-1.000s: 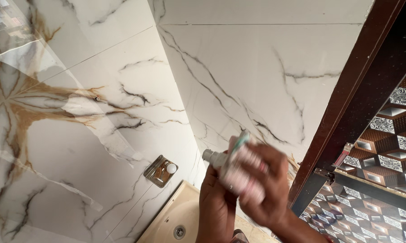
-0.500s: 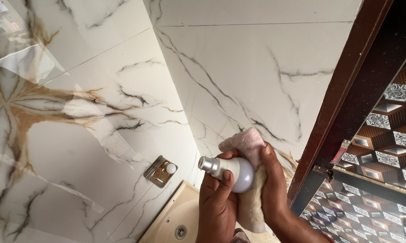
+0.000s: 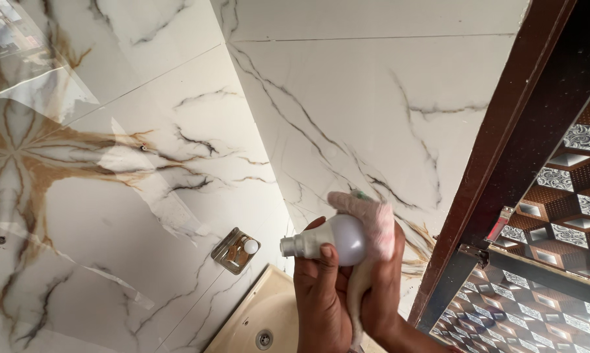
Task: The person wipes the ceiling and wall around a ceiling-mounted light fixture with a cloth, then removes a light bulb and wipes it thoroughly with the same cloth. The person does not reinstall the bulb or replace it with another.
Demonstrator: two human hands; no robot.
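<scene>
Glossy white marble-look wall tiles (image 3: 347, 98) with grey and brown veins fill the background, meeting a dark brown door frame (image 3: 504, 150) on the right beside a patterned panel of raised squares. Low in the scene, a beige basin (image 3: 256, 320) with a round drain sits under a small metal wall fitting (image 3: 235, 250). The left hand (image 3: 321, 287) has its grip closed around a smooth white bulb (image 3: 337, 238), its metal base pointing left. The right hand (image 3: 383, 281) presses a soft pink cloth (image 3: 370, 219) against the bulb's rounded right side, fingers curled over the fabric. Much of the cloth hangs hidden between the palms, and both wrists are cut off at the bottom edge.
</scene>
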